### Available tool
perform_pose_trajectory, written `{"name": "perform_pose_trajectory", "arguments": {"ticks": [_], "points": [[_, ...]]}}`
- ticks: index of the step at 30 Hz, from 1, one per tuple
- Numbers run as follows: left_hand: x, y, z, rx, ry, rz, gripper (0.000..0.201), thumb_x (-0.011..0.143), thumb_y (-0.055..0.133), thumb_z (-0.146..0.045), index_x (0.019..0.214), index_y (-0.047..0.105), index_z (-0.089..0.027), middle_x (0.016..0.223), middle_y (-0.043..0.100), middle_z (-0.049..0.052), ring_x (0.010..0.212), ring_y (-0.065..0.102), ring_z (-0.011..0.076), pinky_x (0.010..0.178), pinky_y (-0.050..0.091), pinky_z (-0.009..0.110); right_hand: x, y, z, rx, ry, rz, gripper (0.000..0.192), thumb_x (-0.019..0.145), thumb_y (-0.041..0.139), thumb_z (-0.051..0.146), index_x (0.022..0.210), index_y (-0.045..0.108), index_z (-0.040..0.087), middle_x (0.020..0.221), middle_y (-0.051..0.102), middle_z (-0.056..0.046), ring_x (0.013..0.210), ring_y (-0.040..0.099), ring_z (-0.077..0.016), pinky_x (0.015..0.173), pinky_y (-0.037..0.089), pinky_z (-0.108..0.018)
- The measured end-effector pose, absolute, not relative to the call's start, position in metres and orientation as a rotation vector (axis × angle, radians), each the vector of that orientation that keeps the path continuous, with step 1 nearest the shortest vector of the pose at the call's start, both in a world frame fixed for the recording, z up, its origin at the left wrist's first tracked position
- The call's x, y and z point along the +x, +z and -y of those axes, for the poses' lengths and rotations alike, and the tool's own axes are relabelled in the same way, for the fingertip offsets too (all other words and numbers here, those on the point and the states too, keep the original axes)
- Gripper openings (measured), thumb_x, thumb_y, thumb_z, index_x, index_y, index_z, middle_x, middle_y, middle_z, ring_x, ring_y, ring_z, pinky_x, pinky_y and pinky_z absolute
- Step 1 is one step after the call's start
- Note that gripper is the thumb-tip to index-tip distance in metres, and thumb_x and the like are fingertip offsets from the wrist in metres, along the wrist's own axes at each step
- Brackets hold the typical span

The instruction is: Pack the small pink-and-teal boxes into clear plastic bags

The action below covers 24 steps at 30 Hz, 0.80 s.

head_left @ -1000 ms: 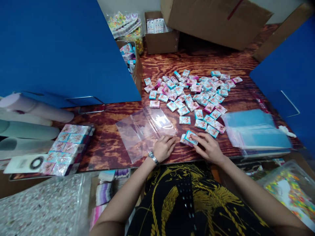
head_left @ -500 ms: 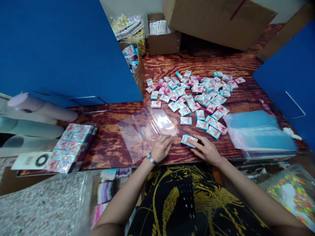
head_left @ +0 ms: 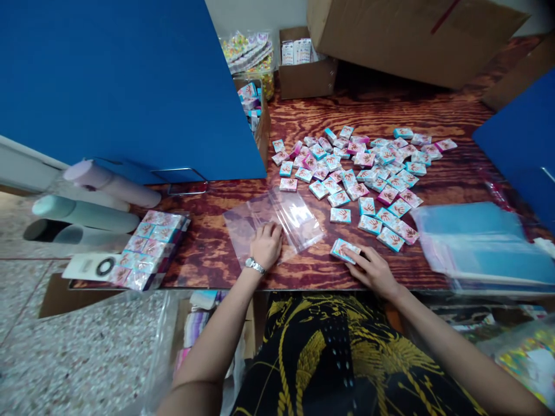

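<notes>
My left hand [head_left: 266, 245], with a watch at the wrist, lies palm down on a clear plastic bag [head_left: 299, 216] spread on the table. Its fingers are slightly bent and a little apart, gripping nothing that I can see. My right hand [head_left: 375, 271] has its fingers on a small stack of little cardboard boxes [head_left: 343, 249], printed with a hand picture, near the table's front edge. Its thumb side is partly hidden. Beyond both hands lies a loose heap of the same small boxes [head_left: 366, 206], blue-edged and pink-edged.
Packed boxes in clear wrap [head_left: 150, 245] stand at the left beside several bottles [head_left: 87, 215]. A stack of plastic bags [head_left: 472, 242] lies at the right. Blue cabinet doors [head_left: 130, 86] flank the table [head_left: 208, 231]. Cardboard cartons [head_left: 307, 79] stand at the back.
My left hand has moved left, away from the right hand and onto the plastic bag. My right hand stays at the small stack of boxes. The view has shifted left.
</notes>
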<state>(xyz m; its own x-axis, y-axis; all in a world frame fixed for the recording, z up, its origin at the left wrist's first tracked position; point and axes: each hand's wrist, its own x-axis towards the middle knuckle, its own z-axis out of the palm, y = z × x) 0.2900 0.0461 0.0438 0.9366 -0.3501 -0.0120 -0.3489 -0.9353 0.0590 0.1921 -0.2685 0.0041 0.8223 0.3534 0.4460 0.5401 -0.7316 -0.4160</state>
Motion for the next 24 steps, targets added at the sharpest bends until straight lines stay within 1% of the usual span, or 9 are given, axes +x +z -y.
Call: {"name": "perform_pose_trajectory", "arguments": {"ticks": [3, 7, 10, 12, 15, 17, 19, 24], "points": [[0.293, 0.049, -0.040, 3.109, -0.241, 0.568, 0.036, 0.095, 0.037, -0.023, 0.127, 0.052, -0.019, 0.125, 0.056, 0.013, 0.110, 0.054, 0.0275, 0.080, 0.051, 0.038, 0.194, 0.013, 0.265, -2.435, -0.455, 0.624, 0.054, 0.087, 0.059, 0.018, 0.139, 0.047, 0.027, 0.119, 0.057, -0.012, 0.103, 0.059, -0.0237, 0.088, 0.052, -0.040], [0.281, 0.053, -0.025, 3.108, -0.347, 0.608, 0.033, 0.093, 0.036, -0.015, 0.121, 0.054, -0.015, 0.114, 0.060, 0.016, 0.098, 0.060, 0.0267, 0.068, 0.052, 0.034, 0.207, 0.033, 0.242, -2.330, -0.473, 0.558, 0.055, 0.086, 0.060, 0.018, 0.139, 0.047, 0.029, 0.121, 0.056, -0.010, 0.106, 0.058, -0.0235, 0.091, 0.051, -0.040], [0.269, 0.056, -0.017, 3.100, -0.402, 0.609, 0.030, 0.091, 0.037, -0.012, 0.114, 0.057, -0.013, 0.109, 0.061, 0.016, 0.093, 0.062, 0.0254, 0.065, 0.051, 0.032, 0.225, 0.043, 0.210, -2.204, -0.474, 0.460, 0.054, 0.086, 0.060, 0.020, 0.137, 0.048, 0.030, 0.119, 0.057, -0.008, 0.105, 0.059, -0.0212, 0.091, 0.051, -0.036], [0.267, 0.058, -0.016, 3.098, -0.417, 0.573, 0.026, 0.092, 0.038, -0.015, 0.106, 0.060, -0.013, 0.105, 0.063, 0.015, 0.091, 0.064, 0.0245, 0.064, 0.050, 0.031, 0.237, 0.042, 0.190, -2.125, -0.440, 0.443, 0.051, 0.086, 0.060, 0.022, 0.136, 0.049, 0.029, 0.117, 0.058, -0.007, 0.102, 0.060, -0.0195, 0.089, 0.052, -0.033], [0.271, 0.065, -0.022, 3.108, -0.407, 0.450, 0.025, 0.093, 0.038, -0.023, 0.102, 0.060, -0.016, 0.096, 0.066, 0.011, 0.082, 0.066, 0.0231, 0.061, 0.047, 0.029, 0.250, 0.032, 0.173, -2.086, -0.383, 0.508, 0.047, 0.088, 0.058, 0.023, 0.134, 0.052, 0.026, 0.112, 0.058, -0.007, 0.099, 0.060, -0.0186, 0.087, 0.052, -0.032], [0.276, 0.070, -0.029, 3.121, -0.382, 0.350, 0.029, 0.094, 0.036, -0.029, 0.106, 0.060, -0.019, 0.091, 0.068, 0.009, 0.076, 0.067, 0.0224, 0.060, 0.046, 0.028, 0.253, 0.024, 0.171, -2.110, -0.361, 0.555, 0.046, 0.089, 0.056, 0.022, 0.134, 0.052, 0.025, 0.108, 0.058, -0.008, 0.096, 0.060, -0.0185, 0.085, 0.052, -0.033], [0.280, 0.075, -0.034, 3.117, -0.315, 0.248, 0.032, 0.095, 0.033, -0.032, 0.109, 0.059, -0.021, 0.089, 0.069, 0.008, 0.075, 0.067, 0.0217, 0.061, 0.044, 0.028, 0.254, 0.018, 0.172, -2.148, -0.374, 0.615, 0.047, 0.088, 0.055, 0.021, 0.135, 0.051, 0.024, 0.107, 0.057, -0.009, 0.095, 0.059, -0.0194, 0.084, 0.053, -0.034], [0.281, 0.079, -0.032, 3.034, -0.055, 0.196, 0.030, 0.095, 0.035, -0.031, 0.109, 0.061, -0.023, 0.093, 0.069, 0.006, 0.077, 0.065, 0.0179, 0.060, 0.039, 0.025, 0.252, 0.015, 0.171, -2.232, -0.466, 0.867, 0.049, 0.087, 0.055, 0.016, 0.135, 0.050, 0.026, 0.118, 0.054, -0.012, 0.105, 0.055, -0.0227, 0.088, 0.051, -0.039]]}}
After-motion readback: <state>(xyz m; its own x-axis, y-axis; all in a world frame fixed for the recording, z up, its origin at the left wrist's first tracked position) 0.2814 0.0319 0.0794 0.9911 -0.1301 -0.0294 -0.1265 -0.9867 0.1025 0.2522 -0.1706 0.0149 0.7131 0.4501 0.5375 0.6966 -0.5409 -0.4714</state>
